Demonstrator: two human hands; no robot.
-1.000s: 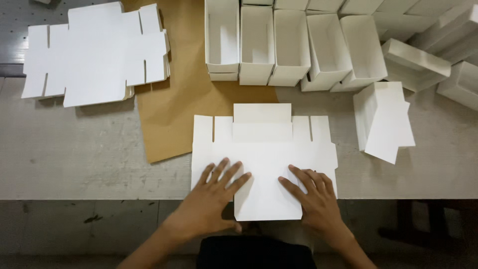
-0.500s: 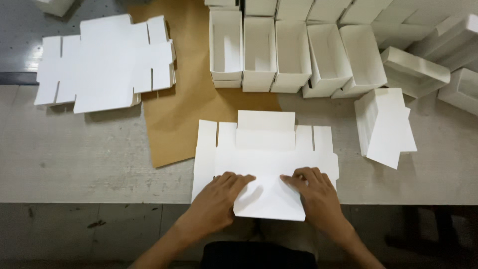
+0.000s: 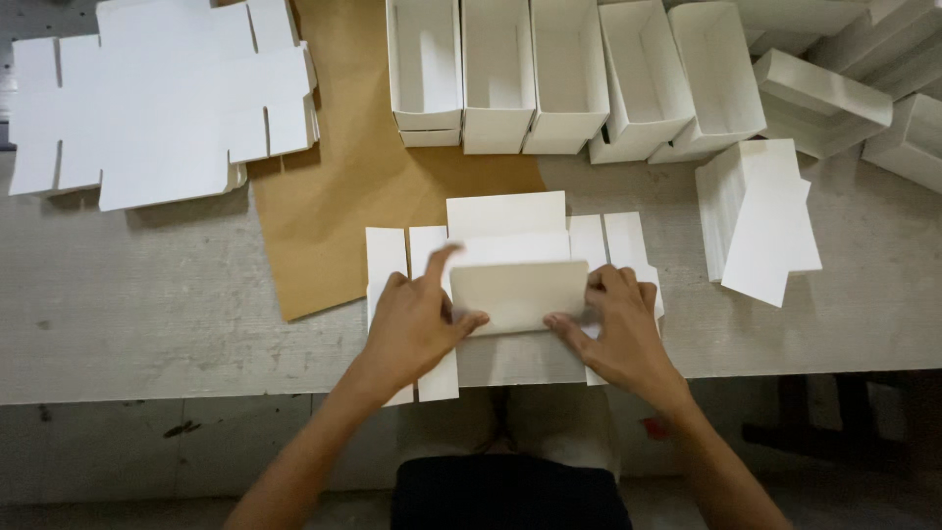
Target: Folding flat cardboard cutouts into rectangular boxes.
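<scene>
**Both hands on a half-folded box blank**

- Landmark: the white die-cut box blank (image 3: 510, 245), lying flat at the near edge of the grey worktop (image 3: 147, 314), partly overhanging it toward the person.
- Near flap (image 3: 518, 294) of the blank is folded up and back over its centre panel, standing tilted.
- Left hand (image 3: 417, 324): on the left end of that flap, thumb under its lower edge, index finger raised, other fingers curled loosely. Pinching the flap, not a closed fist.
- Right hand (image 3: 618, 324): mirror position on the flap's right end, thumb at the lower edge, fingers bent over the blank's right side tabs. Also holding the flap.
- Brown paper sheet (image 3: 343, 196): under the blank's far-left corner, running away from the person.
- Stack of flat blanks (image 3: 157, 108): far left of the blank, well apart, overlapping the brown sheet's left edge.
- Row of open assembled boxes (image 3: 549, 69): directly beyond the blank, side by side, openings up.
- One closed white box (image 3: 760, 216) lies to the right of the blank, near but not touching.
- More finished boxes (image 3: 834, 88) piled far right, beyond that one.
</scene>
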